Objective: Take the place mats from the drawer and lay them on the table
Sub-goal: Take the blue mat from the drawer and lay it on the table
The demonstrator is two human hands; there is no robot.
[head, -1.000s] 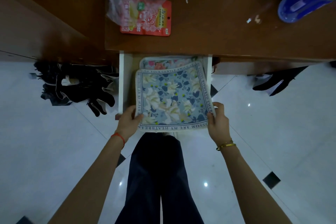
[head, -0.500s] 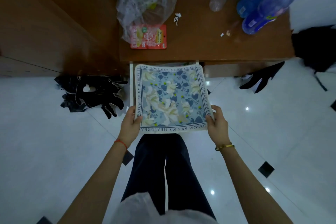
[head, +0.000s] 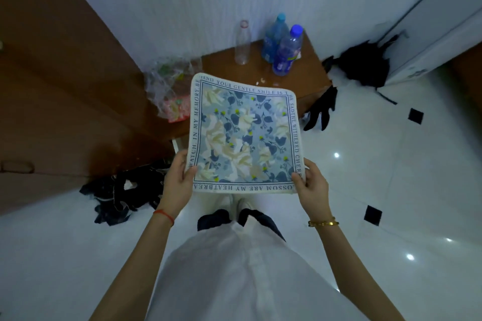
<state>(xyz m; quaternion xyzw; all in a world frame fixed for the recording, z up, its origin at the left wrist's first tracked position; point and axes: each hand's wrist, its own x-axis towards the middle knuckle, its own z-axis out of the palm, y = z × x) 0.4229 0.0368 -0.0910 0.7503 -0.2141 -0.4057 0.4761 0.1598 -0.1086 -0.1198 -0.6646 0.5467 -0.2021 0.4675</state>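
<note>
A square place mat [head: 243, 135], blue with pale flowers and a border of dark lettering, is held up flat in front of me, above the floor. My left hand [head: 178, 180] grips its near left corner and my right hand [head: 310, 182] grips its near right corner. The mat covers most of the small brown table [head: 305, 73] behind it and hides the drawer; only a white strip of the drawer's edge [head: 175, 144] shows at the mat's lower left.
On the table stand a clear empty bottle [head: 242, 43] and two blue bottles [head: 283, 47]; a clear plastic bag with a red packet [head: 172, 91] lies at its left. Dark clothes [head: 125, 190] lie on the white floor left, a black glove [head: 322, 109] and black bag [head: 365, 65] right. A brown cabinet [head: 65, 86] stands left.
Both hands lifted the mat out of the drawer and up in front of me. My view rose and pulled back, so the table now looks smaller and the wall shows.
</note>
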